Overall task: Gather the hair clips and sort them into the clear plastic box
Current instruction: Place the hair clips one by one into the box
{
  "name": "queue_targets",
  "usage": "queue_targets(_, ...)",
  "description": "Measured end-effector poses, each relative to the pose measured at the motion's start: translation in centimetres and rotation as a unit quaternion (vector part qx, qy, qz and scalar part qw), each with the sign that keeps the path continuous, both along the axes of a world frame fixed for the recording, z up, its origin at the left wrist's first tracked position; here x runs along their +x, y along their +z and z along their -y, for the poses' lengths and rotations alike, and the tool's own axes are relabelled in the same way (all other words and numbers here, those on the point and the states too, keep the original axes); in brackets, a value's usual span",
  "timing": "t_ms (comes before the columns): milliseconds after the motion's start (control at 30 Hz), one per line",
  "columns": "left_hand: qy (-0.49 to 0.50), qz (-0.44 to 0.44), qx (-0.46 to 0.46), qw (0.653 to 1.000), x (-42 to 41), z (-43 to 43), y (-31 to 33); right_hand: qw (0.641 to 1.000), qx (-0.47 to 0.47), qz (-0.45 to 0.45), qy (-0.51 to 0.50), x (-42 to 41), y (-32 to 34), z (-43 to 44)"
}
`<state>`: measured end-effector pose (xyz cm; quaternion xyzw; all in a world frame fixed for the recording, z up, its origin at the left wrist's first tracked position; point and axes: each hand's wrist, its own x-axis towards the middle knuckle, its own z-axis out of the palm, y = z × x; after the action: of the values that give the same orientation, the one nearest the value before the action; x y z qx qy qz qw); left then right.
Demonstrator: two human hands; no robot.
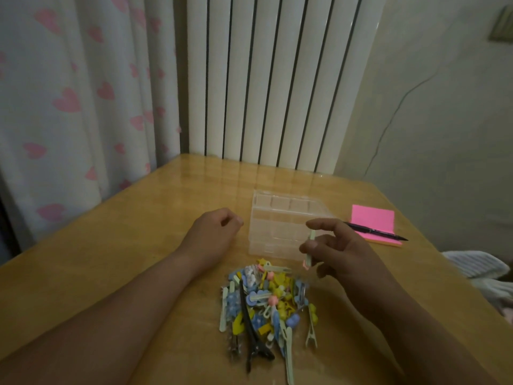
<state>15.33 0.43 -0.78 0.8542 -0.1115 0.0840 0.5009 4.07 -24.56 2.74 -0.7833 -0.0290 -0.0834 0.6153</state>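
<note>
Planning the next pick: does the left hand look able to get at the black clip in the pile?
Probably yes. The left hand looks empty, and the black clip lies on top at the pile's left side, nothing covering it.

Black pen [374, 230] across pink sticky notes [373, 220]

Colourful clip heap [266, 304] before clear box [286, 223]

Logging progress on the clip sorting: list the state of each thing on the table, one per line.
Clear plastic box: open, compartments look empty.
Hair clip pile: heaped loose, unsorted.
Pale clip: pinched in right hand, near the box.
Left hand: loosely closed, apparently empty.
Pen: lying across pink sticky notes.
</note>
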Motion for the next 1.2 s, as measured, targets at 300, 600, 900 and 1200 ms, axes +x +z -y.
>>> queue_targets(300,-0.011,0.004,0.013,1.000,0.0,0.0,0.0,0.999,-0.046,-0.007,0.004,-0.2,0.0,-0.3)
queue_targets(600,-0.018,0.008,0.026,0.999,-0.1,0.1,0.0,0.984,-0.179,-0.004,0.010,-0.1,-0.9,-0.2)
queue_targets(900,-0.020,0.007,0.025,0.999,-0.2,0.1,0.2,0.926,-0.378,-0.005,0.011,0.2,-1.3,0.6)
queue_targets(1200,-0.026,0.010,0.044,0.999,-0.7,0.0,0.2,0.949,-0.313,0.025,-0.015,0.1,-1.6,0.2)
